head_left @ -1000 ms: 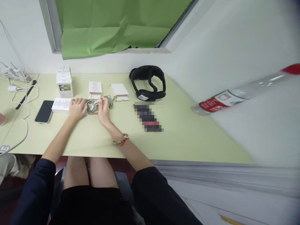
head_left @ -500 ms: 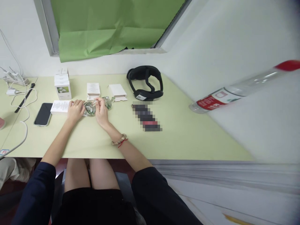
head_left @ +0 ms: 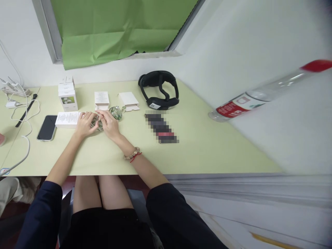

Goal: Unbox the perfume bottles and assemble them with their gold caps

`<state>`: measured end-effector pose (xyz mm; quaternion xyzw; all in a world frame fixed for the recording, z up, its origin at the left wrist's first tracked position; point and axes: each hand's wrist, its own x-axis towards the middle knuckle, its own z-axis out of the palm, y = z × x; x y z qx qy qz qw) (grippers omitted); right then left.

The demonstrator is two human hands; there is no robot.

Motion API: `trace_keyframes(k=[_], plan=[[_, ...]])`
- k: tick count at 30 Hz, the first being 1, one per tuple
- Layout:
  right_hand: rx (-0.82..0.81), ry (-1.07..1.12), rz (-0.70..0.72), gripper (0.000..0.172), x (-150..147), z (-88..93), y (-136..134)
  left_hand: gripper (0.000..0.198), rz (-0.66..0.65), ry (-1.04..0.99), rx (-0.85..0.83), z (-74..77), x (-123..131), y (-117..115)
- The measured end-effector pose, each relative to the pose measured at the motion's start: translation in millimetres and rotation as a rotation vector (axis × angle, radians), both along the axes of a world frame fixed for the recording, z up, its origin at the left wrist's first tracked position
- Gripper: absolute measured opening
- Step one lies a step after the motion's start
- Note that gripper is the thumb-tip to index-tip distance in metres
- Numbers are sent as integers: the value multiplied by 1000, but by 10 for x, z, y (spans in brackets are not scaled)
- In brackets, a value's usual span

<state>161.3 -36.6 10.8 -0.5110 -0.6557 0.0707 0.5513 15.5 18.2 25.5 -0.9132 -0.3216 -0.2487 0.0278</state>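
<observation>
A greenish, see-through round bundle (head_left: 97, 125) lies on the table between my hands, partly covered by them. My left hand (head_left: 85, 125) is bent over its left side, the fingertips closed at its upper edge. From the right, my right hand (head_left: 110, 125) pinches at the top of the same bundle, fingertips close to the left hand's; the exact part is too small to make out. Another clear and green round piece (head_left: 116, 113) lies just beyond the right hand. A white box (head_left: 66, 120) with printed text lies flat beside the left hand.
Two white boxes, one flat (head_left: 101, 100) and one with its flap open (head_left: 129, 101), lie behind the hands. Further left stand stacked boxes (head_left: 67, 98) and a phone (head_left: 47, 128). A black headset (head_left: 159, 90), a pixelated item (head_left: 162, 128) and a bottle (head_left: 241, 107) are rightward.
My right hand has shifted left over the bundle, bringing its fingertips close to the left hand's. The bundle is more covered now. The whole view has also shifted slightly.
</observation>
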Motion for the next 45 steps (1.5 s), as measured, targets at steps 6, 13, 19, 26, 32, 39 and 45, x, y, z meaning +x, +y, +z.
trace_keyframes(k=[6,13,19,26,32,39,45], plan=[[41,103,-46,33,-32,50,-40,31,-47,36,-27,-20,30,9],[45,154,-72,27,8,8,12,25,-60,61,-27,-63,42,33],[79,114,-76,29,24,-11,10,28,-50,85,-51,-43,46,13],[69,76,-68,35,21,-46,14,37,-97,127,-70,-44,28,5],[68,68,-72,38,26,-37,1,47,-122,137,-78,-76,33,37],[44,129,-38,43,16,-53,-2,47,-116,134,-102,-74,44,35],[33,198,-55,47,14,-4,-21,48,-107,128,-111,-43,44,17]])
